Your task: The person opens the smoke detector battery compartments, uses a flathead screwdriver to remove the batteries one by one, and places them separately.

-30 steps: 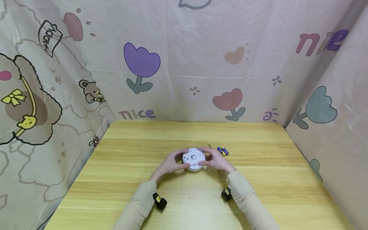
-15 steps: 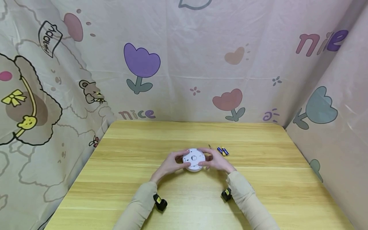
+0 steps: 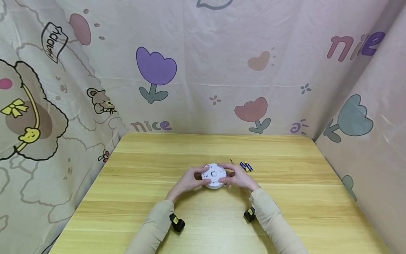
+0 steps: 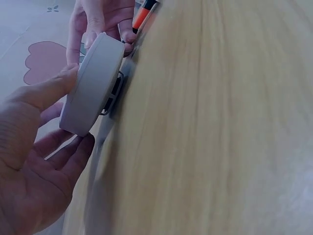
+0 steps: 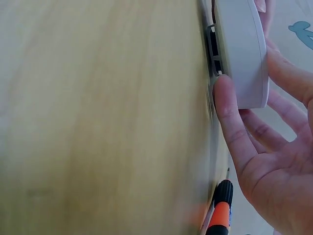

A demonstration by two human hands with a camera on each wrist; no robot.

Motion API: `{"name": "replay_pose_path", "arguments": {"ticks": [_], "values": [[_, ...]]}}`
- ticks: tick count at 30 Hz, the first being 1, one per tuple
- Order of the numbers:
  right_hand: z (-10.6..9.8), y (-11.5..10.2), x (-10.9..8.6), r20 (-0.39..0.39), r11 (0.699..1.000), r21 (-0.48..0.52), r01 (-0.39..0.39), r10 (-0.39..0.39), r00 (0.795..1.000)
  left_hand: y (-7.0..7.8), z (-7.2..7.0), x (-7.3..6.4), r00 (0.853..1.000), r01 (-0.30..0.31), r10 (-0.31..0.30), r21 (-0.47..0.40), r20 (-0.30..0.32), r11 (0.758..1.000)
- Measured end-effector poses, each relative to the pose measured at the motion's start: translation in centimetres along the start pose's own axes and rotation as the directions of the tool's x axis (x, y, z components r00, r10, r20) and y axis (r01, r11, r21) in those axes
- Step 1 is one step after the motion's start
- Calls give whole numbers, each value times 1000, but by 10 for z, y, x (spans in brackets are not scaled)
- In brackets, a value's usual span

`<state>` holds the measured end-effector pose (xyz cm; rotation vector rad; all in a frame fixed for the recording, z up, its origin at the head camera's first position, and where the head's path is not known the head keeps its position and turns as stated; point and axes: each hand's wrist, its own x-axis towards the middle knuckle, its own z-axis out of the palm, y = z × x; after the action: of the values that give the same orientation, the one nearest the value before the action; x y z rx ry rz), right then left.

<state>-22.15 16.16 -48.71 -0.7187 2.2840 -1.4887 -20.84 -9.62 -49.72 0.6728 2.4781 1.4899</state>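
Note:
A white round smoke detector (image 3: 214, 175) is held between both hands over the wooden table. Its flat face with slots and a centre hole faces up. In the left wrist view the detector's side wall (image 4: 95, 88) shows, with a small dark cage under it, close to the table. My left hand (image 3: 188, 180) grips the left edge, thumb on the near part of the upper face. My right hand (image 3: 239, 176) grips the right edge, thumb also on the upper face. Beside the right hand lies a screwdriver (image 5: 221, 208) with an orange and black handle.
Blue and gold batteries (image 3: 246, 166) lie just behind the right hand. A black wrist camera (image 3: 177, 223) is on the left forearm, another camera (image 3: 250, 214) on the right. The wooden table (image 3: 152, 151) ends at a patterned cloth (image 3: 203, 106).
The smoke detector's tilt between the hands has shifted very slightly. Both hands keep their hold in nearly the same place.

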Motion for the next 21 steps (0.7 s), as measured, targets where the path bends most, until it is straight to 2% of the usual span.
{"name": "replay_pose_path", "arguments": {"ticks": [9, 16, 21], "values": [[0, 2, -1, 5, 999, 36, 0, 0, 1000, 4, 2, 2, 999, 39, -39, 40, -7, 998], [0, 2, 1, -53, 999, -40, -23, 21, 998, 6, 1, 3, 1000, 14, -14, 58, -7, 998], [1, 2, 0, -70, 998, -68, -7, 2, 998, 5, 2, 3, 1000, 22, -22, 7, 9, 1000]]}}
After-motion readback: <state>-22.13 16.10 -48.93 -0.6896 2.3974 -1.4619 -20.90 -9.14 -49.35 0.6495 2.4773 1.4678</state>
